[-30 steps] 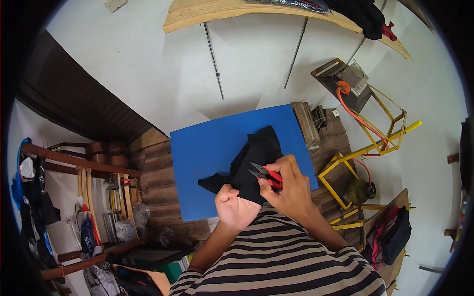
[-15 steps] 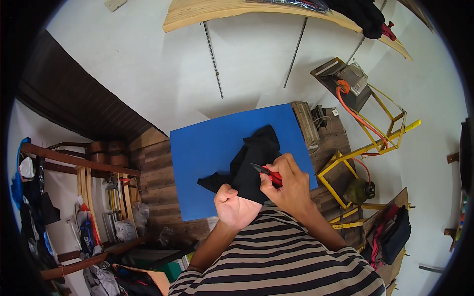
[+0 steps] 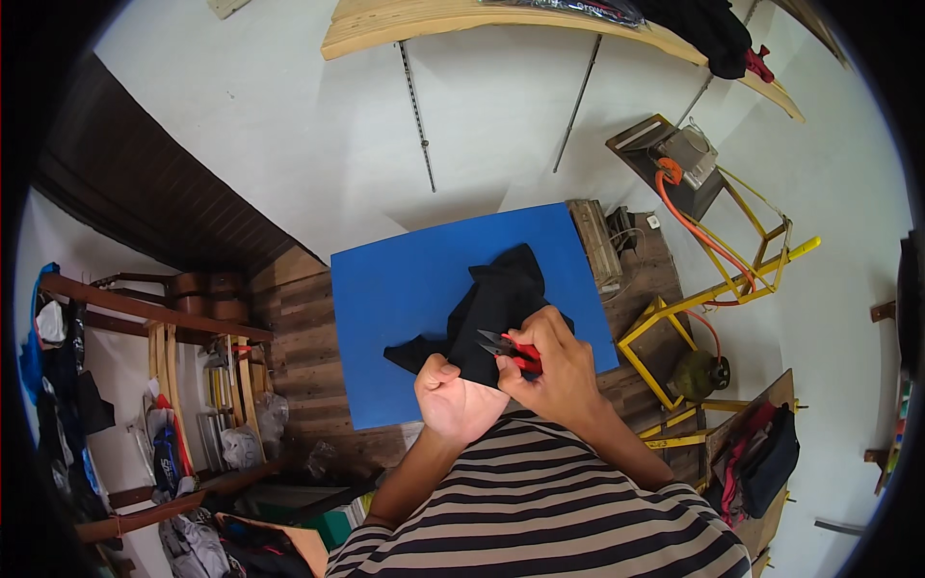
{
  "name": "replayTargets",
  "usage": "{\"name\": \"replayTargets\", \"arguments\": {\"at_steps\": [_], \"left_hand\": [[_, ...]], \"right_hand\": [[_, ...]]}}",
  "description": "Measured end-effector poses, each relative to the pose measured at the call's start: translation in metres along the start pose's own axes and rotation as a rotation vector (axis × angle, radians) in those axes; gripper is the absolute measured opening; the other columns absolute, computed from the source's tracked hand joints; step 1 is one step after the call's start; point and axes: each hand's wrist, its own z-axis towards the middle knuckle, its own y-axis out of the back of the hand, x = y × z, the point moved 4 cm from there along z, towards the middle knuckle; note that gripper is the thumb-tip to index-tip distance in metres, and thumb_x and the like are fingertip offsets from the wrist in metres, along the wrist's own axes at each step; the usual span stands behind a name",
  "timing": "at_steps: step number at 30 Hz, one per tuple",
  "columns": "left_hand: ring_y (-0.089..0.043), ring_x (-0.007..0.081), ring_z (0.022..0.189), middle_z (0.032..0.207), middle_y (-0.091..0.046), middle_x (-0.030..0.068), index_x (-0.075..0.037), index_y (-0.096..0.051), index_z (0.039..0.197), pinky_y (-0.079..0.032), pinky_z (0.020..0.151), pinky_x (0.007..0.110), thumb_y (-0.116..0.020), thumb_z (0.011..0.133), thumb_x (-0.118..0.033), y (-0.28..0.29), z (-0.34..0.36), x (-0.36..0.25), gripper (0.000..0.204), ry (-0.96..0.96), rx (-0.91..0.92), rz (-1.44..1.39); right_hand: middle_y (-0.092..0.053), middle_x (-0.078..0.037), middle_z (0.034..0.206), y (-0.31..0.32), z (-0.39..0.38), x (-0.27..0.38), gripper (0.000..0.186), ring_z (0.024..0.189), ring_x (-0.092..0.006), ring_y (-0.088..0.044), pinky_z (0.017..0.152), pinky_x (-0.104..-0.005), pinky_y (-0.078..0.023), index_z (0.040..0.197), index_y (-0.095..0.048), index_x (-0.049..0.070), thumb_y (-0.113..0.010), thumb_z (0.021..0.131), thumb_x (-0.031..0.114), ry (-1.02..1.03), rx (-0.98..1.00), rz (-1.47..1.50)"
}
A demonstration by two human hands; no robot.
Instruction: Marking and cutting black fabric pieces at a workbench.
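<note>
A piece of black cloth (image 3: 501, 294) lies rumpled on the blue tabletop (image 3: 385, 299), its near end drawn toward my body. My left hand (image 3: 461, 407) is turned palm up at that near end, thumb bent, its fingers hidden under the cloth they grip. In my right hand (image 3: 561, 374) is a pair of red-handled thread snips (image 3: 526, 358). Their dark blades stand apart and point left, just over the cloth. Whether the tips touch the fabric I cannot tell.
Wooden planks (image 3: 595, 246) stand by the table's right edge. Beyond them are a yellow metal frame (image 3: 665, 371), an orange hose (image 3: 708, 241) and a green gas cylinder (image 3: 699, 376). Cluttered shelving (image 3: 164, 318) fills the left. A wooden shelf (image 3: 414, 29) hangs on the far wall.
The snips have shifted slightly left and toward me, and their blades have spread apart. My left hand and the cloth have barely moved.
</note>
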Motion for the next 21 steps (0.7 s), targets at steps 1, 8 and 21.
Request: {"name": "replayTargets", "arguments": {"at_steps": [1,8,21], "left_hand": [[-0.047,0.0317,0.121,0.130,-0.052,0.0206,0.008,-0.042,0.133,-0.031,0.109,0.042,-0.044,0.073,-0.023,0.000,0.000,0.000,0.067,0.000,-0.010,0.004],[-0.050,0.0321,0.117,0.125,-0.056,0.0210,0.008,-0.047,0.128,-0.033,0.107,0.042,-0.044,0.073,-0.024,0.001,0.001,0.000,0.064,0.008,-0.021,0.026],[-0.055,0.0335,0.112,0.121,-0.060,0.0206,0.007,-0.052,0.124,-0.037,0.103,0.043,-0.040,0.078,-0.024,0.019,0.000,-0.003,0.056,0.043,0.074,-0.043]], "right_hand": [[-0.054,-0.008,0.085,0.000,-0.001,-0.001,0.025,0.059,-0.0235,-0.062,0.048,-0.0324,-0.051,0.084,-0.054,0.002,-0.072,0.072,0.014,-0.001,0.001,0.000],[-0.054,-0.008,0.086,-0.003,-0.006,-0.001,0.025,0.059,-0.0234,-0.062,0.048,-0.0323,-0.050,0.084,-0.053,0.002,-0.072,0.071,0.014,0.006,0.040,0.020],[-0.054,-0.008,0.084,-0.001,-0.006,0.005,0.025,0.059,-0.0223,-0.061,0.047,-0.0322,-0.050,0.084,-0.054,0.002,-0.071,0.070,0.014,0.017,0.065,0.064]]}}
